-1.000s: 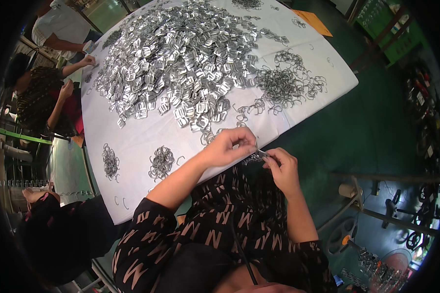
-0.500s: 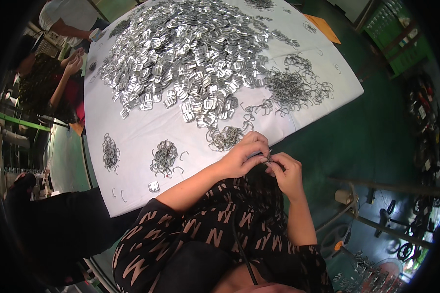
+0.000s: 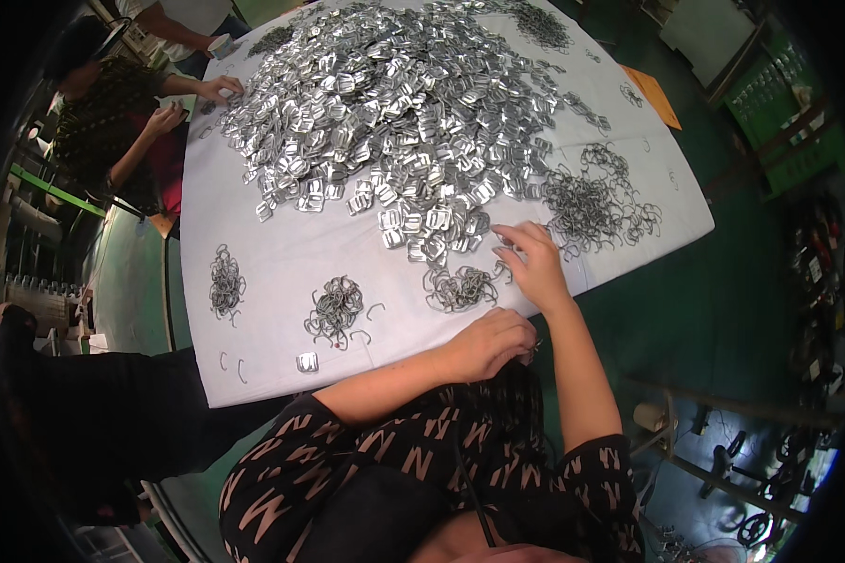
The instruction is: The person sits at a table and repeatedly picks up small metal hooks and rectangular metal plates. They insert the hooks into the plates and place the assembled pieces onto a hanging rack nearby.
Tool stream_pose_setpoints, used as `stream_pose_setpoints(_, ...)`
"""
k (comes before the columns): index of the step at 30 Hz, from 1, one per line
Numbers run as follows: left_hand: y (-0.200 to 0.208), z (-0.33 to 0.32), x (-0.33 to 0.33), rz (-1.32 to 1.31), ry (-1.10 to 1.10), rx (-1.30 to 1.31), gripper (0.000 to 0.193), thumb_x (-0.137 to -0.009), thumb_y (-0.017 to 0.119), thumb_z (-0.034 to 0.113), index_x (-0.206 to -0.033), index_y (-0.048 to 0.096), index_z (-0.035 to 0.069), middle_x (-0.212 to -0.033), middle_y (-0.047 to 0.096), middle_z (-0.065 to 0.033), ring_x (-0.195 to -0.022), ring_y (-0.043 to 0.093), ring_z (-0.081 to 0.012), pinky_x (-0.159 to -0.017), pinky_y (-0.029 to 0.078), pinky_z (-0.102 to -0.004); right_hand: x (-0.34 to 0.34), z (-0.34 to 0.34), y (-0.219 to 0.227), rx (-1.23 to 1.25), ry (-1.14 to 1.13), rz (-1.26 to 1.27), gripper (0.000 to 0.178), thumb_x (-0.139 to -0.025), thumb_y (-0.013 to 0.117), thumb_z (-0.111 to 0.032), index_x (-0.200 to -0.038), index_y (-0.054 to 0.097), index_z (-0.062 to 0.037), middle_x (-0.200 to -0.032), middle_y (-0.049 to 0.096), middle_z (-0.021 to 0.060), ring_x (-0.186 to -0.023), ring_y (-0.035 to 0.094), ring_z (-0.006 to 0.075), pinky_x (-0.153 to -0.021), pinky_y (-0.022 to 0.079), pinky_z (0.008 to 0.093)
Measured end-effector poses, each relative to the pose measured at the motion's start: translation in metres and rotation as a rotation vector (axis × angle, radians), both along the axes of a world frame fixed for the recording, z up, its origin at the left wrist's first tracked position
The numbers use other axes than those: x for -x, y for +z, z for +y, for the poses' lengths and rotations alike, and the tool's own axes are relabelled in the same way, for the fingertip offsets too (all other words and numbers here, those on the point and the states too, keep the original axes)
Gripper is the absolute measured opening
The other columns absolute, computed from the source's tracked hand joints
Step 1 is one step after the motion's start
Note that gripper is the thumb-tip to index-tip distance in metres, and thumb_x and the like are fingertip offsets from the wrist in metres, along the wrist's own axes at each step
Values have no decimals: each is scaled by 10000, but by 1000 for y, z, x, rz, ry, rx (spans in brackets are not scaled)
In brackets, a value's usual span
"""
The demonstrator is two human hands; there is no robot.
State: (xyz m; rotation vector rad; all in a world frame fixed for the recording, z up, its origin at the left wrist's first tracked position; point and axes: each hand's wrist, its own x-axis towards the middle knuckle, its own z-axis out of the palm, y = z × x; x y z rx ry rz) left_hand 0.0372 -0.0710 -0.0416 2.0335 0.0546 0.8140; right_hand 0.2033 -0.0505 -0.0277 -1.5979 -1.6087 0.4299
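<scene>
Dark green floor [image 3: 662, 319] runs past the right side of a table [image 3: 282, 244] spread with a smooth white covering, seen from the head camera. Across its far half lies a broad heap of flat, shiny silver metal buckles [image 3: 394, 103]. Right of that heap sits a loose tangle of thin, bent grey wire hooks [image 3: 596, 202], and three smaller hook clusters [image 3: 335, 310] line the near side. One single silver buckle [image 3: 307, 362] lies apart by the near edge. Near the heap's right end, the right hand [image 3: 535, 266] reaches over the table, thumb and forefinger parted. At the near edge, the left hand [image 3: 490, 344] has its fingers curled inward; what they pinch, if anything, I cannot tell. A co-worker's hand [image 3: 221, 87] is at the heap's left margin.
</scene>
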Motion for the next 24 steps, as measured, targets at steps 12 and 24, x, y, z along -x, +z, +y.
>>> stream_pose_setpoints(12,-8,2,4,-15,13,86,179,-802,606,-22,-955,547,48,-958,592,-90,-908,566,-296,-811,433,-383,6,73,-16,-204,-40,-329,136,-804,669,-34,-933,690,-73,-828,567,60,-814,571,217,-731,454,349)
stream_pose_setpoints(24,0,-1,-7,-20,197,93,211,-783,629,-61,-954,550,35,-929,612,-130,-855,587,-323,-746,463,-387,-17,-92,35,345,-64,704,119,-895,626,-39,-981,624,44,-791,640,32,-666,580,64,-594,474,209)
